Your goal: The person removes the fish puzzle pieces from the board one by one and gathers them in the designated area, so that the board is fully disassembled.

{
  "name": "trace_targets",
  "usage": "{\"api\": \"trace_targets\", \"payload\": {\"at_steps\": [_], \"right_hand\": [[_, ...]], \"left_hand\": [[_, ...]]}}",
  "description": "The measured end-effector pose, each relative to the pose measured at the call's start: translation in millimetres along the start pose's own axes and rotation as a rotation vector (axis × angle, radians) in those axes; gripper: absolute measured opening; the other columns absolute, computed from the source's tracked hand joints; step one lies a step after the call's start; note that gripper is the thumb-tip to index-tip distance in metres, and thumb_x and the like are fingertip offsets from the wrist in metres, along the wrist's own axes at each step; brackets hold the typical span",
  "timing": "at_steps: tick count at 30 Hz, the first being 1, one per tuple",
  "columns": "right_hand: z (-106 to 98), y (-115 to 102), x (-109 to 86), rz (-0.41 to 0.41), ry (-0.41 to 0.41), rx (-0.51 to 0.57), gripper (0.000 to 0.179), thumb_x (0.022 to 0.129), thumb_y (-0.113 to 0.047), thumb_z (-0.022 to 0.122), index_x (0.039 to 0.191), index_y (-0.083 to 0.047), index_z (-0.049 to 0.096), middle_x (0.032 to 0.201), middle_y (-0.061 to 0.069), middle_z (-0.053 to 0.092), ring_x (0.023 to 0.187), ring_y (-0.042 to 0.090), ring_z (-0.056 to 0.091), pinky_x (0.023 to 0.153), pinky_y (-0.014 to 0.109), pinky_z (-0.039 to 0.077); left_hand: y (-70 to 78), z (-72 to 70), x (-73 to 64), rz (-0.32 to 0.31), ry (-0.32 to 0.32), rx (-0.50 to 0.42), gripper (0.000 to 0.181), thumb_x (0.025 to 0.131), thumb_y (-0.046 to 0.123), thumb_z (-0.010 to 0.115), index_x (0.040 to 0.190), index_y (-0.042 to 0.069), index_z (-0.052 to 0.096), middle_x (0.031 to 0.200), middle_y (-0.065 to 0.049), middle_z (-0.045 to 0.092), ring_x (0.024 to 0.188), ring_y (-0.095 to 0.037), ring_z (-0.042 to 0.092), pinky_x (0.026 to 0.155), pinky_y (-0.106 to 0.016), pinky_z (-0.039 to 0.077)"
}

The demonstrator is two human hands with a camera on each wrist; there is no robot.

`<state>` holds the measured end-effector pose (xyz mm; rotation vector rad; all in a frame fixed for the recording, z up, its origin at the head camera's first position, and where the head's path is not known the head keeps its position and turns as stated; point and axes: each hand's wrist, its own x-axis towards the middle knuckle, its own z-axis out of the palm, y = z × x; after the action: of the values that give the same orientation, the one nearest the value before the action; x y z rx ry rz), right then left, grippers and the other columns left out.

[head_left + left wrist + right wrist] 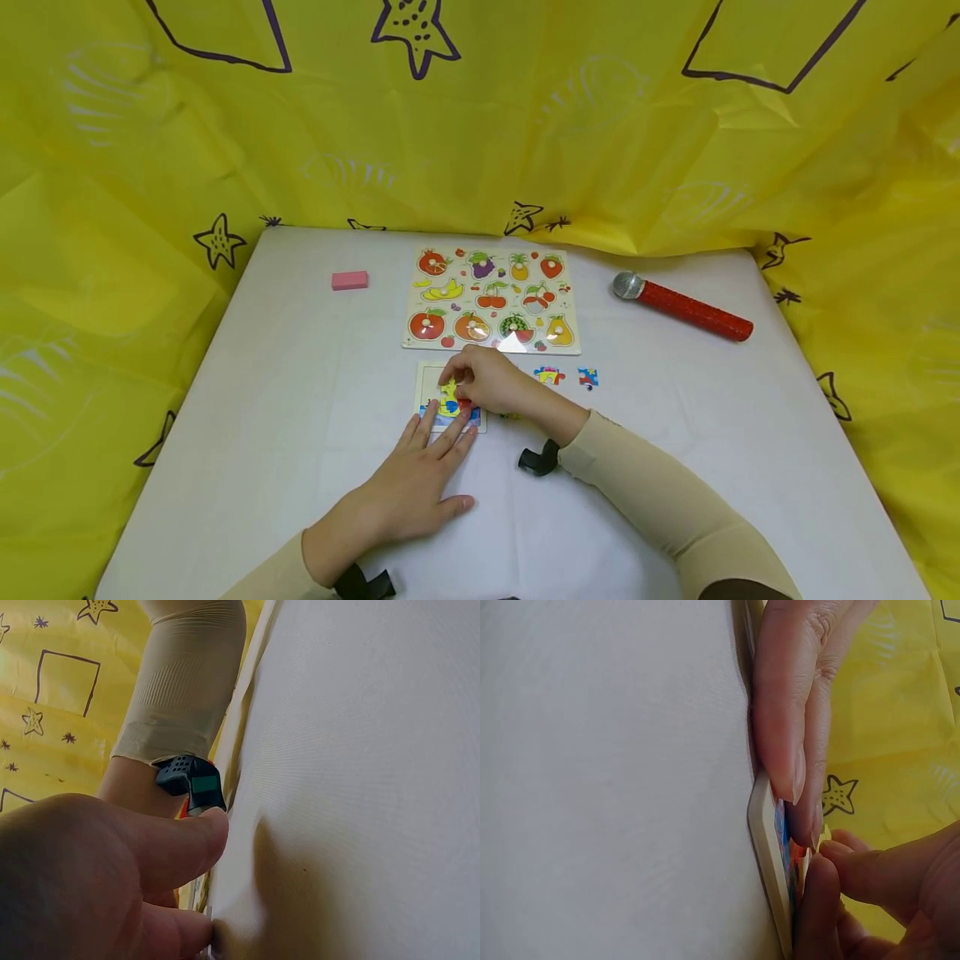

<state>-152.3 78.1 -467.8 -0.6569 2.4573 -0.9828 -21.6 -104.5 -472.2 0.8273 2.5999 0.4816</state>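
A small framed jigsaw puzzle (428, 377) lies on the table, its lower part filled with yellow, red and blue picture pieces. My left hand (415, 487) reaches over its near edge, straight fingertips resting on the pieces and thumb spread to the side. Above the frame, my right hand (491, 381) bends its thumb and fingers together. In the right wrist view they pinch a small yellow puzzle piece (825, 835) just over the board (762, 817), beside the left fingertips. Most of that piece is hidden by the fingers. The left wrist view shows mainly the left thumb (172, 844).
Two loose puzzle pieces, one yellow and red (550, 375) and one blue and red (588, 377), lie right of the frame; another yellow piece (510, 416) shows under the right wrist. Behind are a fruit peg board (408, 343), a pink block (349, 281) and a red microphone (693, 315).
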Motion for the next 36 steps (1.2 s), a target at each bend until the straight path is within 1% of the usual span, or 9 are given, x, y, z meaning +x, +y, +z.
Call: {"api": "trace_targets", "payload": {"at_steps": [7,16,18,21,23,25,28,31,36], "right_hand": [[1.7,1.5,1.1,-0.020,0.038,0.014,0.020,0.095,-0.001,0.077,0.100,-0.021,0.081,0.088,-0.002,0.066,0.082,0.014,0.058,0.075,0.026,0.049],[0.3,0.3,-1.6,-0.013,0.029,0.068,0.020,0.095,-0.001,0.075,0.099,-0.020,0.080,0.083,-0.002,0.066,0.075,0.015,0.059,0.071,0.026,0.050],[-0.5,0.4,-2.2,-0.003,0.022,0.106,0.019,0.096,-0.001,0.074,0.100,-0.019,0.080,0.083,0.000,0.067,0.071,0.014,0.061,0.068,0.026,0.054],[-2.9,0.6,-3.4,0.026,0.014,0.195,0.018,0.097,0.001,0.072,0.100,-0.015,0.079,0.084,0.005,0.067,0.067,0.015,0.065,0.065,0.027,0.060],[-5.6,1.4,-4.2,0.046,0.013,0.256,0.018,0.098,0.003,0.071,0.101,-0.013,0.079,0.088,0.008,0.066,0.067,0.017,0.068,0.063,0.031,0.064],[-9.9,2.3,-5.7,0.062,0.016,0.290,0.018,0.098,0.003,0.071,0.102,-0.013,0.080,0.091,0.009,0.065,0.071,0.018,0.070,0.065,0.033,0.065],[-18.0,5.4,-9.8,0.078,0.019,0.315,0.018,0.098,0.002,0.072,0.103,-0.013,0.081,0.094,0.009,0.065,0.073,0.019,0.072,0.066,0.035,0.066],[-26.8,10.7,-16.0,0.090,0.020,0.334,0.017,0.097,0.003,0.073,0.103,-0.011,0.082,0.092,0.010,0.067,0.072,0.020,0.075,0.067,0.035,0.066],[-41.2,24.1,-32.3,0.116,0.040,0.336,0.014,0.097,0.005,0.073,0.103,-0.005,0.081,0.090,0.011,0.072,0.071,0.020,0.076,0.067,0.034,0.066]], "left_hand": [[-1.3,0.1,-1.2,0.009,0.008,0.019,0.085,0.104,0.057,0.062,0.170,0.014,0.032,0.183,-0.003,0.015,0.168,-0.050,-0.001,0.133,-0.069,0.012],[-2.1,-0.5,-1.9,0.010,0.005,0.021,0.085,0.104,0.057,0.061,0.171,0.015,0.031,0.182,-0.003,0.017,0.168,-0.049,0.000,0.133,-0.070,0.011],[-2.4,0.2,-1.4,0.004,0.001,0.028,0.085,0.104,0.058,0.061,0.171,0.016,0.030,0.182,-0.003,0.017,0.168,-0.049,0.000,0.133,-0.070,0.010],[-2.4,0.5,-0.9,0.003,0.000,0.034,0.086,0.104,0.058,0.061,0.171,0.016,0.031,0.183,-0.002,0.016,0.168,-0.048,0.000,0.133,-0.070,0.010],[-2.7,0.8,-0.6,0.005,0.003,0.039,0.085,0.103,0.058,0.061,0.171,0.016,0.031,0.183,-0.002,0.016,0.168,-0.049,0.000,0.133,-0.070,0.010],[-2.8,0.5,-0.7,0.008,0.005,0.039,0.085,0.104,0.058,0.062,0.171,0.016,0.031,0.183,-0.002,0.016,0.168,-0.049,0.001,0.133,-0.070,0.011],[-3.6,1.0,-0.1,0.004,-0.002,0.042,0.085,0.104,0.058,0.061,0.172,0.017,0.030,0.183,-0.002,0.015,0.168,-0.048,0.000,0.133,-0.070,0.009],[-4.2,1.6,0.0,-0.001,-0.006,0.050,0.086,0.104,0.059,0.060,0.172,0.018,0.029,0.183,-0.001,0.014,0.169,-0.047,0.000,0.134,-0.069,0.009],[-4.8,1.9,-0.1,-0.003,-0.002,0.058,0.086,0.103,0.060,0.061,0.172,0.018,0.030,0.183,-0.001,0.015,0.169,-0.047,0.001,0.134,-0.069,0.010]]}}
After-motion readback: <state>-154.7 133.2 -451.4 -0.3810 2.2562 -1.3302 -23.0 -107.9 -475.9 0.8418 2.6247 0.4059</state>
